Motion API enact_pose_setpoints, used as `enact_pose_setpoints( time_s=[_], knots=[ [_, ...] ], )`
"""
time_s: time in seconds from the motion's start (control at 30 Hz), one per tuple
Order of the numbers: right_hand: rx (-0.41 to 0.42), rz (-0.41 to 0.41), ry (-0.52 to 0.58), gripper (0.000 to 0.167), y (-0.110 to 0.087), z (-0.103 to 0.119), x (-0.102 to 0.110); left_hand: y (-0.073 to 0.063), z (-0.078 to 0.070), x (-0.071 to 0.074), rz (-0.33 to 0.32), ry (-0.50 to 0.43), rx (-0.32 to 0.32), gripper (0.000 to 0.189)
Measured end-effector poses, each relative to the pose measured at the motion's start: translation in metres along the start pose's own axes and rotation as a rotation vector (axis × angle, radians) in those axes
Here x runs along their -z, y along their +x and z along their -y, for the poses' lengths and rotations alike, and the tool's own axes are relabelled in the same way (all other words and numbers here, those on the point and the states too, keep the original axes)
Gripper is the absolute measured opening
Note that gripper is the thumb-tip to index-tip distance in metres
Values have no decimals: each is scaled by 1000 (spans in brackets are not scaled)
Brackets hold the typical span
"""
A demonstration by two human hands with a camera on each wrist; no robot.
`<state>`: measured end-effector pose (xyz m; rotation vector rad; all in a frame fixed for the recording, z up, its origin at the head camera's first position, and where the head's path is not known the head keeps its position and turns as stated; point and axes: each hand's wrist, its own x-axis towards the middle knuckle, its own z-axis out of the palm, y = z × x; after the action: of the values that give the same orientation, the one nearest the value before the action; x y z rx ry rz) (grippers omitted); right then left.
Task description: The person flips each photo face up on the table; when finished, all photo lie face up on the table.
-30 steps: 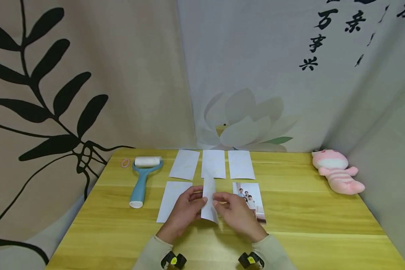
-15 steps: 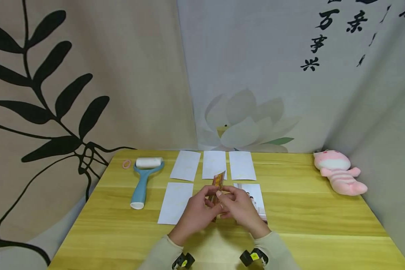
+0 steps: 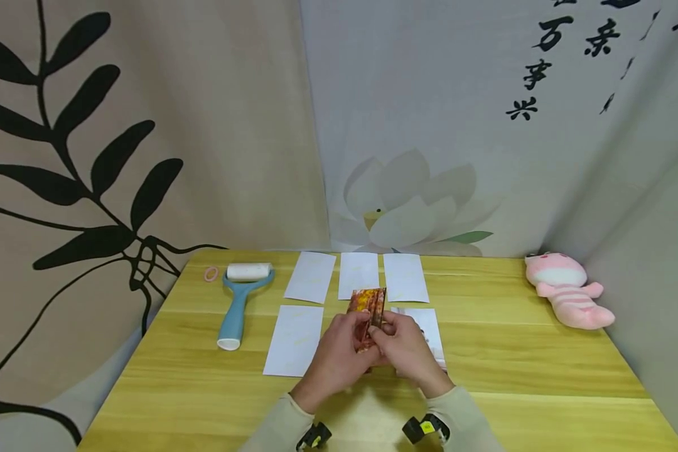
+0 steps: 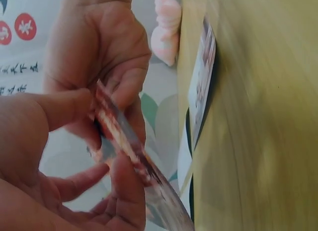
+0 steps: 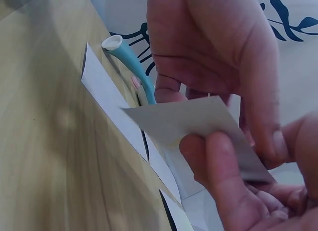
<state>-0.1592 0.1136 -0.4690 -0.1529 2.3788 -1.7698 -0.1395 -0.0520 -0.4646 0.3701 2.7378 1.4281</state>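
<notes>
A photo print (image 3: 368, 302) with a red, orange and yellow picture is raised above the table between both hands. My left hand (image 3: 339, 361) pinches its left side, and my right hand (image 3: 405, 353) grips the right side with thumb and fingers. In the right wrist view the white back of the print (image 5: 194, 116) shows, with two right-hand fingertips against it. Seen from the left wrist, the print (image 4: 131, 146) is almost edge-on. Behind the right hand lies a face-up photo (image 3: 429, 326), partly covered by that hand.
White face-down cards lie in a back row, among them the left card (image 3: 309, 277) and right card (image 3: 406, 277); another card (image 3: 292, 340) lies nearer. To the left are a blue-handled lint roller (image 3: 237, 307) and a pink ring (image 3: 211, 274). A pink plush toy (image 3: 567, 290) rests far right.
The print, earlier showing its white back, has been turned over so its red-orange picture faces up. My left hand has moved right, closer to the right hand.
</notes>
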Motion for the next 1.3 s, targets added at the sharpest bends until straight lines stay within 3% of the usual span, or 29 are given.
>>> enact_pose_setpoints(
  time_s=[0.2, 0.4, 0.53, 0.77, 1.07, 1.3],
  knots=[
    [-16, 16, 50, 30, -2, 0, 5, 2, 13, 11, 36, -119, 33, 58],
    [-21, 19, 84, 38, -4, 0, 9, 6, 34, 22, -31, -248, 127, 42],
    [-35, 7, 76, 35, -5, -1, 11, 8, 47, 27, -65, -342, 211, 42],
    [-66, 8, 71, 39, -4, -5, 12, 8, 60, 30, 11, -597, 323, 34],
    [-72, 15, 77, 32, -2, -11, 15, 9, 68, 27, 78, -646, 328, 35],
    [-67, -38, 90, 47, 0, -20, 17, 8, 66, 28, 75, -652, 336, 34]
  ],
)
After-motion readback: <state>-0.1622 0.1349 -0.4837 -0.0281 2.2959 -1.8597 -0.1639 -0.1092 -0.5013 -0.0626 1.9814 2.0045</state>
